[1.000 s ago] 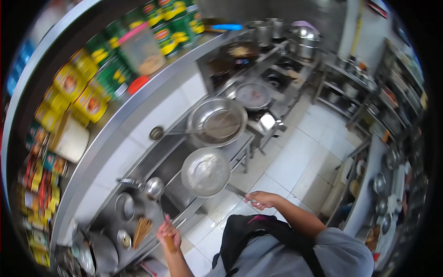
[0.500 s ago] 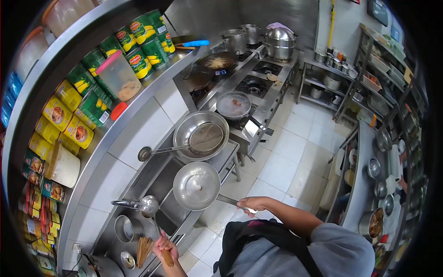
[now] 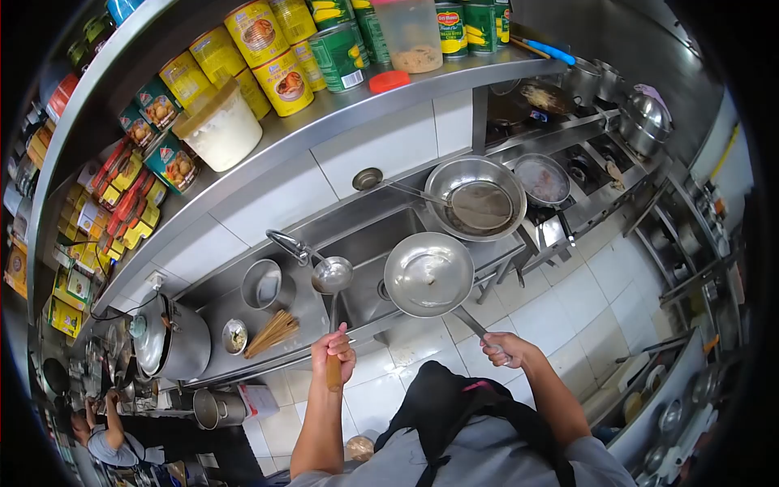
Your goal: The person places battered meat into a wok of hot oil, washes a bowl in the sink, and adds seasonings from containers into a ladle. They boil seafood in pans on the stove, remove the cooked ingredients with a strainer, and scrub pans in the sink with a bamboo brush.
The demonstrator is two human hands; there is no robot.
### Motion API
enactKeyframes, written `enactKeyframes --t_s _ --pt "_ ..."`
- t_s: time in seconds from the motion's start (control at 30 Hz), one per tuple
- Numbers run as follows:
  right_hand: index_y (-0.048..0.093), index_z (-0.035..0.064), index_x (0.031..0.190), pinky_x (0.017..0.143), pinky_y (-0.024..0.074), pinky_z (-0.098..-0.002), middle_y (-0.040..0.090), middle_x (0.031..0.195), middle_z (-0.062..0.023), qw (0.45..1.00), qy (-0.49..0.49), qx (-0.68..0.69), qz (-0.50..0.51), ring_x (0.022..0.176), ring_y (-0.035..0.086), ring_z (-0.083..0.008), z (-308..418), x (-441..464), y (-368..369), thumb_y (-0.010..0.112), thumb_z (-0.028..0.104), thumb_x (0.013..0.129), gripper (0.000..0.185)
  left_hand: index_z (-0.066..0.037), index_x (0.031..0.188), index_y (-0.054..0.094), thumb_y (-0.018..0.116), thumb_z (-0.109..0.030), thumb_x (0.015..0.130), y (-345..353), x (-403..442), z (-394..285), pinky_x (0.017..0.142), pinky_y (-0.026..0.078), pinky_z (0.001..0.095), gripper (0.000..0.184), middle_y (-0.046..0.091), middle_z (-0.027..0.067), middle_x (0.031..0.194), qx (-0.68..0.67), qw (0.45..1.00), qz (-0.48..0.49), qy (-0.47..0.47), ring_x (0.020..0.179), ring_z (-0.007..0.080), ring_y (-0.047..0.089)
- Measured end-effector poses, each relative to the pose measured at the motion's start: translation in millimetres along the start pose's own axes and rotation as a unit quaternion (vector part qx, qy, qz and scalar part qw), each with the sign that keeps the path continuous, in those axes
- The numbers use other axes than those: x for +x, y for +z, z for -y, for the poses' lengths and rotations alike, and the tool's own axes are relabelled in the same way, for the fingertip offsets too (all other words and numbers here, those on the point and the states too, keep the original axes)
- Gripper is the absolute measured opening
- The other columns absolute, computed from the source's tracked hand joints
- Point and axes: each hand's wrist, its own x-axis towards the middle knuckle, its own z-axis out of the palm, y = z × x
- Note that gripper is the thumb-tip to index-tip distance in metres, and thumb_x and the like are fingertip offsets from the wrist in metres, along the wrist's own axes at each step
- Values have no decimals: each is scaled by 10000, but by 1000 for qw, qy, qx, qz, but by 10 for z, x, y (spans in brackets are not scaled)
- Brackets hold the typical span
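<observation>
Pan (image 3: 430, 276) lies forward of my right grip and slightly to its left, its long handle (image 3: 471, 322) slanting back into my right hand (image 3: 505, 351), whose fingers are closed around the end. That hand is the nearer one and already has hold of it. I can't tell whether the pan hangs above the sink edge or rests there.

My left hand (image 3: 334, 357) is wrapped about the wooden grip of a ladle (image 3: 333, 275). The ladle's long axis runs almost straight ahead from that fist, putting its bowl beside the faucet (image 3: 288, 243) and left of the pan, apart from it. Both tools point away from me, and I read their axes as opening into a V towards my hands.

Far ahead of both grips, on the steel shelf (image 3: 300, 134), I can read "Del Monte" on a green can (image 3: 451, 32), with smaller lettering that looks like cream style corn. Another green can (image 3: 339, 58) shows me a barcode. Writing on the yellow cans (image 3: 284, 85) is too small to make out.
</observation>
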Motion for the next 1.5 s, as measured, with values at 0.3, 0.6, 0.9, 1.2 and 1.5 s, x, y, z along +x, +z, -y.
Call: enactKeyframes --t_s 0.3,0.6,0.9,1.2,1.5 --pt "486 64 1071 368 225 -197 354 629 39 998 -21 59 11 446 267 -35 -150 -10 -4 486 331 1020 272 80 1105 582 477 -72 918 -95 25 -9 391 376 191 263 492 -81 571 -15 997 55 -46 425 11 465" --pt "502 101 924 355 223 -199 375 609 49 998 -4 59 19 435 302 -41 -140 -3 110 553 200 987 129 22 1121 576 490 -80 935 -65 27 -38 387 359 194 228 466 -70 580 26 999 27 -33 423 13 428" --pt "427 117 840 361 220 -205 367 591 48 999 -24 30 16 429 297 -38 -120 -16 218 590 128 952 198 -34 1091 605 498 -85 928 115 -124 44 402 378 215 202 447 -77 567 64 996 5 -58 398 21 405" --pt "411 113 853 366 220 -204 376 611 41 999 -20 24 19 442 299 -37 -82 39 358 579 90 931 186 -38 1138 590 477 -95 938 215 -246 288 379 359 214 237 434 -75 580 140 987 10 -77 379 12 387" --pt "395 140 823 364 204 -191 350 607 54 999 -17 9 28 451 278 -23 -44 60 616 558 148 977 224 -46 1273 439 530 -28 854 94 -187 539 379 346 263 429 421 3 585 462 886 -50 -12 390 105 395"
